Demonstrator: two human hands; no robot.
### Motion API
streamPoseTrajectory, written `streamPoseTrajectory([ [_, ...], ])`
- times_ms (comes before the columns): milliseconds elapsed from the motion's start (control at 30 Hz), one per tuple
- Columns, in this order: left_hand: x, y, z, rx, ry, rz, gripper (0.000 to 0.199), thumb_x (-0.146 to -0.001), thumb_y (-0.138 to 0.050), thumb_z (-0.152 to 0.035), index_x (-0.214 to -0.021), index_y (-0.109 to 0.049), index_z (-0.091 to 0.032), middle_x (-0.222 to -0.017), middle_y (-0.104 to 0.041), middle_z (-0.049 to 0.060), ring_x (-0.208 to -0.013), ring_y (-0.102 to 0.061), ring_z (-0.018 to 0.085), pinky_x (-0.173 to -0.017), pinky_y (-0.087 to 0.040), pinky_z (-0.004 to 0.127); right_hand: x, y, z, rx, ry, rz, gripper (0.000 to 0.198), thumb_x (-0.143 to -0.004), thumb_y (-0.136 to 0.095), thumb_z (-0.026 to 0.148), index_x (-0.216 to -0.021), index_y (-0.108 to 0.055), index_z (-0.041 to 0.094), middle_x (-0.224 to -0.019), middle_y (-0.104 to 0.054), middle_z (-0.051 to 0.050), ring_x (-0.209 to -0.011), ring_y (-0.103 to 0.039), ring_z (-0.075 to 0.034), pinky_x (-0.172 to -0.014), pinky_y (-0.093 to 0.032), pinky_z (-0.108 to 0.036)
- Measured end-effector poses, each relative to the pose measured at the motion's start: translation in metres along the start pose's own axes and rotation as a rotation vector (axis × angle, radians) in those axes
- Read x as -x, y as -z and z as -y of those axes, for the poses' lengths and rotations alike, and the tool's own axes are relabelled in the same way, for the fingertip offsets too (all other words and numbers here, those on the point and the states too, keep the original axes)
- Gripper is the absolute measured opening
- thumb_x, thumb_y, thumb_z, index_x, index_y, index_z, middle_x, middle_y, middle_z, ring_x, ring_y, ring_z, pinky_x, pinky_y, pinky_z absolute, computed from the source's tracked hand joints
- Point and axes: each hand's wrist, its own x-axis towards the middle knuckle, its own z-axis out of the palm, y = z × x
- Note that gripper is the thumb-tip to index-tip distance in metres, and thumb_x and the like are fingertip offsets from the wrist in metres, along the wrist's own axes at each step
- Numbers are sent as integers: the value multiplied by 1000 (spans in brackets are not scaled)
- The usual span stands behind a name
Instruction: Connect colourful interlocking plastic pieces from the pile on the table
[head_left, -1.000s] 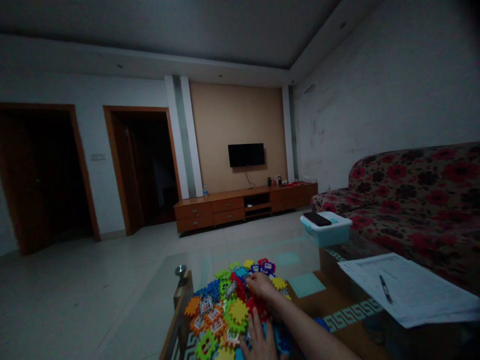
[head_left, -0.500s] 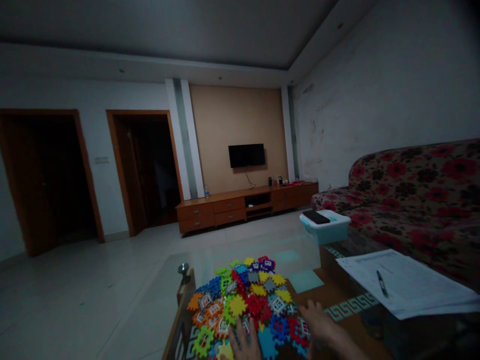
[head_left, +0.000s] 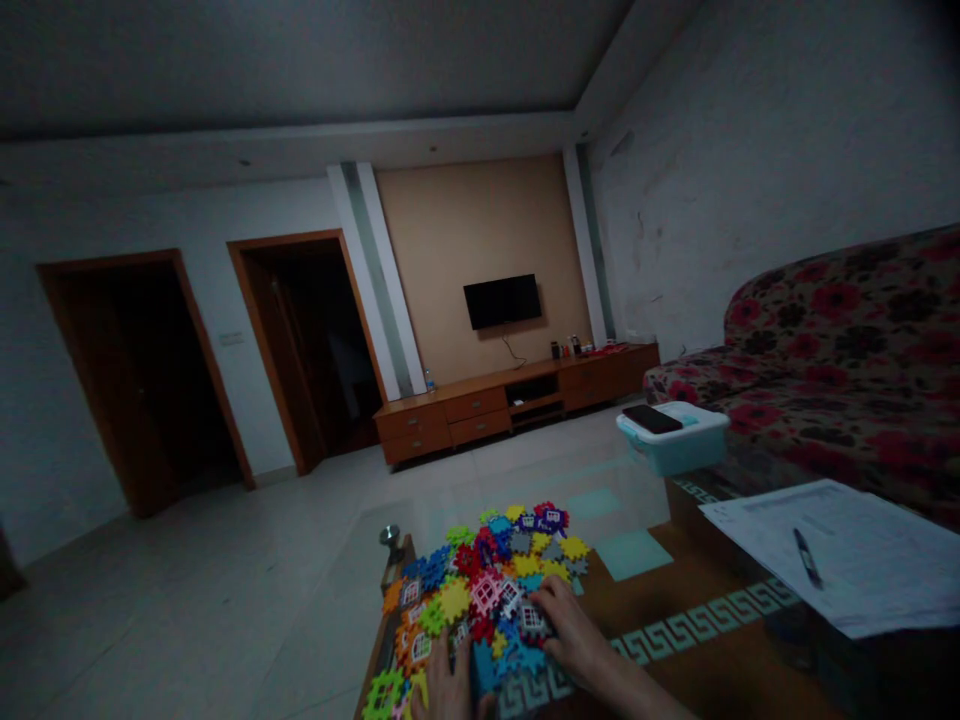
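A heap of colourful interlocking plastic tiles (head_left: 487, 580) lies at the near left corner of a glass-topped table (head_left: 675, 610). My left hand (head_left: 448, 685) rests flat on the near edge of the heap, fingers spread, at the bottom of the view. My right hand (head_left: 568, 632) lies on the right side of the heap, its fingers curled over a white-and-blue tile; I cannot tell whether it grips one. The dim light hides finer detail.
Papers (head_left: 840, 550) with a pen (head_left: 806, 557) lie at the table's right. A teal box (head_left: 673, 437) with a dark phone on its lid stands at the far end. A floral sofa (head_left: 840, 370) runs along the right; a TV cabinet (head_left: 517, 400) stands against the far wall.
My head has tilted and turned slightly. My right hand moved from the far top of the heap, out to its right edge, then back onto the right side. The left hand stayed at the near edge.
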Motion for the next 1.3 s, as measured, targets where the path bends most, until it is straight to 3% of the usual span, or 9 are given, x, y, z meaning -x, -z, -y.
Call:
streamPoseTrajectory([
  [133, -3, 2, 6, -76, 6, -41, 62, -77, -61, -13, -138, -52, -25, -152, -45, 12, -141, -38, 30, -109, -34, 49, -5, 9, -9, 103, -83, -50, 57, -59, -52, 1, -111, -67, 18, -123, -58, -12, -120, -50, -26, -103, -37, -32],
  [300, -2, 5, 1, -119, 9, -123, 53, -84, -56, -19, -137, -52, -18, -134, -59, 14, -128, -49, 30, -102, -38, 45, 3, 11, 0, 100, 68, 40, 69, -59, -55, 4, -124, -64, 23, -134, -57, -7, -126, -47, -25, -106, -33, -33],
  [433, 2, 4, 6, -155, 60, -207, 48, -88, -53, -24, -136, -52, -18, -131, -60, 15, -125, -51, 31, -101, -38, 47, 6, 7, 7, 100, 61, 85, 68, -62, -57, 6, -127, -63, 26, -130, -61, -6, -121, -50, -25, -102, -36, -33],
  [667, 6, 0, 16, -296, 196, -349, 45, -95, -44, -29, -138, -51, -19, -144, -51, 18, -133, -46, 31, -101, -41, 49, 3, 22, 1, 276, -119, -74, 38, -80, -53, 8, -110, -71, 24, -114, -67, -9, -112, -56, -25, -93, -40, -29],
  [800, 6, -5, 5, -290, 67, -318, 45, -93, -46, -25, -138, -52, -25, -154, -43, 11, -143, -35, 28, -111, -33, 50, 9, 33, 7, 337, -137, -99, 37, -86, -51, 9, -110, -71, 27, -117, -66, -7, -115, -55, -25, -92, -41, -30],
  [900, 7, -10, -4, -280, -40, -294, 47, -91, -44, -18, -135, -55, -30, -154, -43, 7, -144, -34, 28, -114, -30, 51, 15, 32, 20, 304, -14, -56, 32, -88, -49, 8, -101, -73, 24, -112, -68, -7, -111, -58, -23, -92, -42, -29],
  [967, 7, -12, -5, -271, -20, -288, 50, -89, -44, -15, -136, -55, -30, -155, -42, 8, -144, -34, 30, -112, -32, 53, 19, 24, 29, 294, 36, 27, 26, -87, -54, 11, -103, -73, 22, -111, -69, -7, -109, -60, -24, -93, -44, -30],
  [1133, -1, -7, 8, -190, 26, -178, 49, -89, -46, -17, -135, -55, -32, -156, -41, 8, -144, -35, 30, -109, -36, 51, 19, -7, 46, 442, -123, 107, 55, -75, -78, 25, -127, -64, 17, -138, -57, -20, -126, -53, -37, -100, -44, -44],
  [1300, -5, 5, 23, -20, -55, -54, 46, -83, -51, -18, -127, -63, -30, -145, -53, 6, -134, -47, 27, -103, -42, 40, 19, -10, 58, 487, -175, 79, 53, -75, -78, 27, -125, -65, 15, -130, -63, -22, -123, -55, -38, -102, -42, -47],
])
